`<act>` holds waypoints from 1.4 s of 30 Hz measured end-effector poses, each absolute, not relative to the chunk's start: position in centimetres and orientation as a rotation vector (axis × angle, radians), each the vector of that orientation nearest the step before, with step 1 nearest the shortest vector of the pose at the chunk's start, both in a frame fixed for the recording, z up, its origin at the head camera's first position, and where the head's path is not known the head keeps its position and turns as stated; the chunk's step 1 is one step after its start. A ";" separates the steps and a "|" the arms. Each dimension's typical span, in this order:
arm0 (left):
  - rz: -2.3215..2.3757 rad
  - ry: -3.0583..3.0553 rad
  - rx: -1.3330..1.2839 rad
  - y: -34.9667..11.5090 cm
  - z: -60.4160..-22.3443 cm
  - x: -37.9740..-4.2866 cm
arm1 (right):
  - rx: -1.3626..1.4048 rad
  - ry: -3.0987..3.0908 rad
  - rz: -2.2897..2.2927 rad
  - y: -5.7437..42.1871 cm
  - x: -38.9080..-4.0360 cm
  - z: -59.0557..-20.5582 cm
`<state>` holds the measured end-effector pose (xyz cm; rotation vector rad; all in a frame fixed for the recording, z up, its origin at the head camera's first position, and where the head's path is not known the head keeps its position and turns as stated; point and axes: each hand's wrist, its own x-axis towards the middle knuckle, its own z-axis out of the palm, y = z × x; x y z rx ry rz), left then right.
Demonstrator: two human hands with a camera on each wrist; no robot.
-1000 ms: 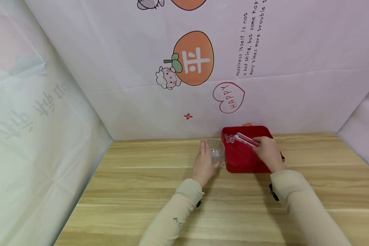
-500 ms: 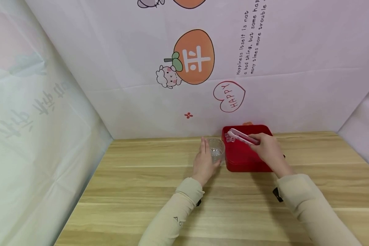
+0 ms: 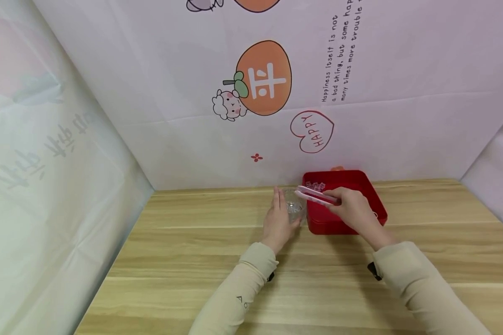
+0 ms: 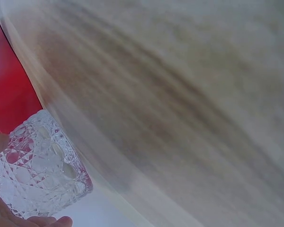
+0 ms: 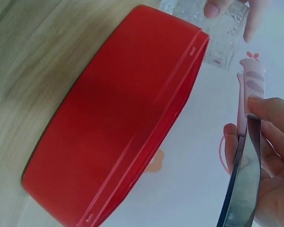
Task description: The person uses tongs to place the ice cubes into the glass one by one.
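Note:
A clear cut-glass tumbler [image 3: 294, 211] stands upright on the table beside the red box. My left hand [image 3: 276, 224] holds it, thumb on the near side and fingers along the far left; its faceted wall fills the lower left of the left wrist view. My right hand [image 3: 354, 209] grips pink-tipped metal tongs [image 3: 318, 195], whose tips overlap the tumbler's rim. In the right wrist view the tongs' pink ends [image 5: 248, 87] lie close together, with no cube showing between them. Several clear cubes [image 3: 316, 186] sit in the back left corner of the red box [image 3: 333, 228].
The red box's left wall is right beside the tumbler, and its back is close to the white printed cloth [image 3: 193, 139] hanging behind. Wood-grain table [image 3: 184, 270] extends in front and to both sides. Another cloth [image 3: 58, 186] hangs at the left.
My right hand has drawn the tongs left from the cubes inside the red box to the tumbler's rim. My left hand stays on the tumbler in the same spot.

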<state>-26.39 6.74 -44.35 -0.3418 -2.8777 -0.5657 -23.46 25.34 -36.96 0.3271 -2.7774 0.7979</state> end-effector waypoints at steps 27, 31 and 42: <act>-0.588 -2.895 -0.332 6.7 -44.5 -26.5 | 0.335 -2.875 0.753 24.7 -23.7 -37.2; -0.588 -2.894 -0.331 6.7 -44.5 -26.4 | 0.339 -2.881 0.761 24.7 -23.7 -37.2; -0.564 -2.878 -0.346 6.7 -44.4 -26.4 | 0.380 -2.839 0.754 24.9 -23.8 -37.4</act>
